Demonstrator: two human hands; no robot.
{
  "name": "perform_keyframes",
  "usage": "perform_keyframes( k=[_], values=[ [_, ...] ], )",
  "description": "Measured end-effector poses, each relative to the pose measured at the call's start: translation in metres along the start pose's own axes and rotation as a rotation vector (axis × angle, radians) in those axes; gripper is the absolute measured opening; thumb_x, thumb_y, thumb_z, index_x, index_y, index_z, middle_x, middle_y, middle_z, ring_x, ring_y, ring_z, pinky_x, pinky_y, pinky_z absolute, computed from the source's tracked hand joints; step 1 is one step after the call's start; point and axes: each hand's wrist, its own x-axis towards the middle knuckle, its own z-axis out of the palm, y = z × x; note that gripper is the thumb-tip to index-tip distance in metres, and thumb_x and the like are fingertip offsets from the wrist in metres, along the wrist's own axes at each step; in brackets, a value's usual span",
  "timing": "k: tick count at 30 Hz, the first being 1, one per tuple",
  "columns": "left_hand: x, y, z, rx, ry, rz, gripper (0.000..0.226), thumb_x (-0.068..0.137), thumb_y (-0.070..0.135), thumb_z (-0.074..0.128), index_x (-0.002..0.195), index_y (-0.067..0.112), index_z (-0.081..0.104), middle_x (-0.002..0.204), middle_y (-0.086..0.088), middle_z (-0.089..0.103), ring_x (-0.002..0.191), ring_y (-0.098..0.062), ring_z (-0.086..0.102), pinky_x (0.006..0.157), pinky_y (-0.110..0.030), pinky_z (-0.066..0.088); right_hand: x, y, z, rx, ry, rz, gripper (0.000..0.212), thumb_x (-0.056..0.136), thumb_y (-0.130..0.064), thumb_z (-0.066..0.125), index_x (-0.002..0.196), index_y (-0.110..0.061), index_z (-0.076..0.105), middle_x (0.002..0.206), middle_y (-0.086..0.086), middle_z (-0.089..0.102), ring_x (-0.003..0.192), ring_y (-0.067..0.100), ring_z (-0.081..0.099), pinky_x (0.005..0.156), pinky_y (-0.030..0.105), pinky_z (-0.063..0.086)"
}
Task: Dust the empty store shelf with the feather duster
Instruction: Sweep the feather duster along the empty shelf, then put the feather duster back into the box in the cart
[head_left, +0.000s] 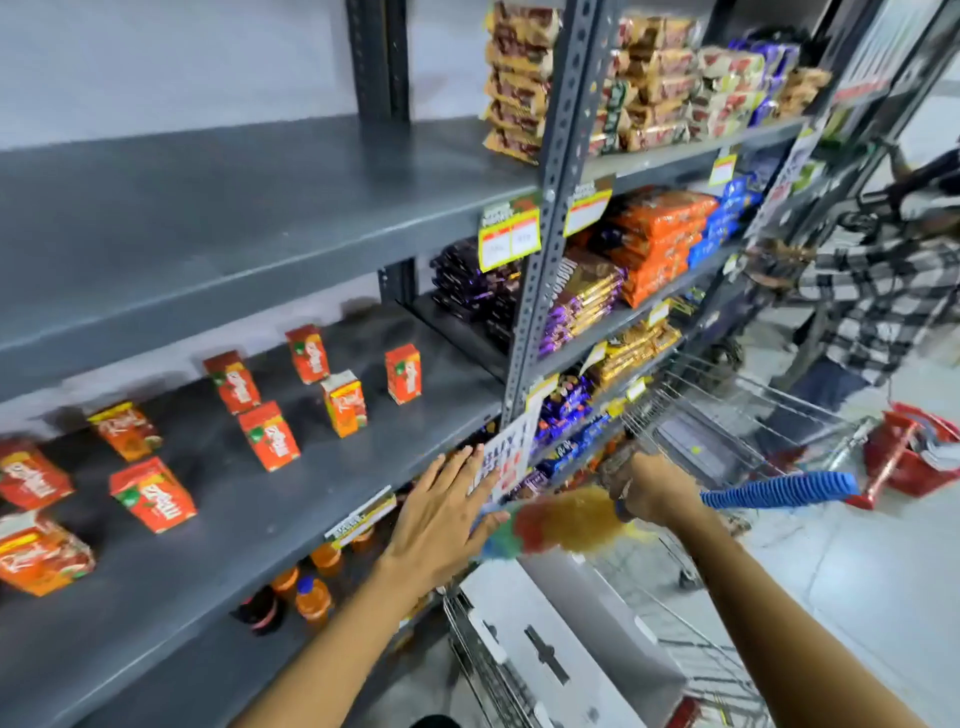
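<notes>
Empty shelf: broad grey metal board at upper left, bare, well above both hands.
Lower shelf: grey board beneath it, dotted with small orange juice cartons, some upright, some tipped.
Snack shelves: to the right of the perforated upright, stacked with packets in brown, orange, blue and purple.
Trolley: wire basket at lower right, beside the shelving, with a white box inside.
Left arm: stretched forward and up from the bottom edge, wrist straight.
Left hand: open and flat, fingers spread, palm facing the front edge of the lower shelf, fingertips near a hanging paper sign, thumb next to the feathers.
Right arm: reaching in from lower right, wrist bent.
Right hand: closed around the feather duster at the base of its blue ribbed handle.
Feather duster head: multicoloured, blurred, between the two hands, below the lower shelf's edge, above the trolley.
</notes>
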Motion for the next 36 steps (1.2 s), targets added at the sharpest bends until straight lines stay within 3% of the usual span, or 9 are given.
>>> perform_keyframes(
  k=[3, 7, 13, 15, 19, 23, 27, 28, 36],
  values=[
    [0.009, 0.015, 0.036, -0.05, -0.081, -0.004, 0.072, 0.096, 0.055, 0.005, 0.126, 0.015, 0.057, 0.133, -0.013, 0.055, 0.124, -0.027, 0.048, 0.105, -0.044, 0.034, 0.006, 0.022, 0.038, 0.038, 0.038, 0.077, 0.026, 0.079, -0.011, 0.066, 0.102, -0.018, 0.072, 0.109, 0.01, 0.069, 0.101, 0.029, 0.065, 0.077, 0.032, 0.051],
    [0.016, 0.031, 0.081, -0.101, -0.185, -0.006, 0.071, 0.096, 0.055, 0.008, 0.126, 0.014, 0.057, 0.133, -0.013, 0.054, 0.123, -0.026, 0.049, 0.104, -0.042, 0.026, 0.015, 0.048, 0.093, 0.142, 0.074, 0.22, 0.028, 0.08, -0.007, 0.062, 0.103, -0.021, 0.071, 0.113, 0.014, 0.068, 0.105, 0.032, 0.063, 0.081, 0.032, 0.051],
    [0.021, 0.036, 0.167, -0.188, -0.326, -0.024, 0.072, 0.097, 0.055, 0.008, 0.119, 0.014, 0.063, 0.129, -0.012, 0.058, 0.12, -0.026, 0.052, 0.095, -0.046, 0.043, 0.048, 0.083, 0.182, 0.217, 0.037, 0.34, 0.024, 0.082, -0.013, 0.057, 0.1, -0.02, 0.072, 0.11, 0.013, 0.07, 0.103, 0.032, 0.064, 0.081, 0.033, 0.051],
    [0.021, 0.037, 0.19, -0.203, -0.35, -0.024, 0.073, 0.095, 0.057, 0.006, 0.124, 0.016, 0.06, 0.135, -0.011, 0.052, 0.125, -0.025, 0.048, 0.101, -0.045, 0.037, 0.059, 0.092, 0.206, 0.236, 0.018, 0.368, 0.024, 0.08, -0.015, 0.057, 0.097, -0.021, 0.073, 0.108, 0.014, 0.071, 0.101, 0.032, 0.065, 0.078, 0.032, 0.051],
    [0.032, 0.044, 0.25, -0.24, -0.407, 0.03, 0.096, 0.077, 0.069, -0.018, 0.144, 0.02, 0.03, 0.154, -0.003, 0.011, 0.142, -0.019, 0.01, 0.111, -0.033, -0.002, 0.082, 0.12, 0.264, 0.295, -0.002, 0.456, 0.021, 0.076, -0.018, 0.06, 0.091, -0.018, 0.074, 0.097, 0.018, 0.073, 0.093, 0.034, 0.067, 0.076, 0.033, 0.052],
    [0.045, 0.063, 0.297, -0.212, -0.562, 0.072, 0.076, 0.095, 0.055, 0.0, 0.122, 0.017, 0.061, 0.135, -0.01, 0.052, 0.125, -0.022, 0.048, 0.106, -0.034, 0.021, 0.09, 0.155, 0.319, 0.323, -0.041, 0.548, 0.021, 0.077, -0.023, 0.058, 0.09, -0.023, 0.074, 0.097, 0.016, 0.073, 0.091, 0.034, 0.068, 0.07, 0.031, 0.051],
    [0.054, 0.078, 0.337, -0.215, -0.594, 0.136, 0.076, 0.097, 0.052, 0.001, 0.118, 0.016, 0.064, 0.129, -0.011, 0.057, 0.119, -0.024, 0.053, 0.102, -0.041, 0.033, 0.1, 0.184, 0.371, 0.339, -0.088, 0.516, 0.019, 0.079, -0.025, 0.061, 0.093, -0.025, 0.073, 0.098, 0.012, 0.074, 0.089, 0.034, 0.068, 0.066, 0.032, 0.051],
    [0.056, 0.081, 0.35, -0.196, -0.589, 0.154, 0.078, 0.095, 0.053, -0.003, 0.123, 0.016, 0.06, 0.133, -0.011, 0.054, 0.123, -0.024, 0.049, 0.104, -0.039, 0.036, 0.104, 0.191, 0.385, 0.347, -0.109, 0.514, 0.018, 0.079, -0.025, 0.061, 0.092, -0.027, 0.073, 0.098, 0.01, 0.074, 0.087, 0.032, 0.069, 0.067, 0.033, 0.054],
    [0.068, 0.081, 0.416, -0.025, -0.618, 0.274, 0.092, 0.076, 0.063, -0.023, 0.148, 0.02, 0.016, 0.156, -0.007, 0.008, 0.142, -0.019, 0.003, 0.115, -0.038, 0.002, 0.127, 0.201, 0.453, 0.345, -0.169, 0.503, 0.027, 0.088, -0.014, 0.054, 0.112, -0.019, 0.066, 0.11, 0.018, 0.068, 0.096, 0.037, 0.065, 0.07, 0.033, 0.047]
  ],
)
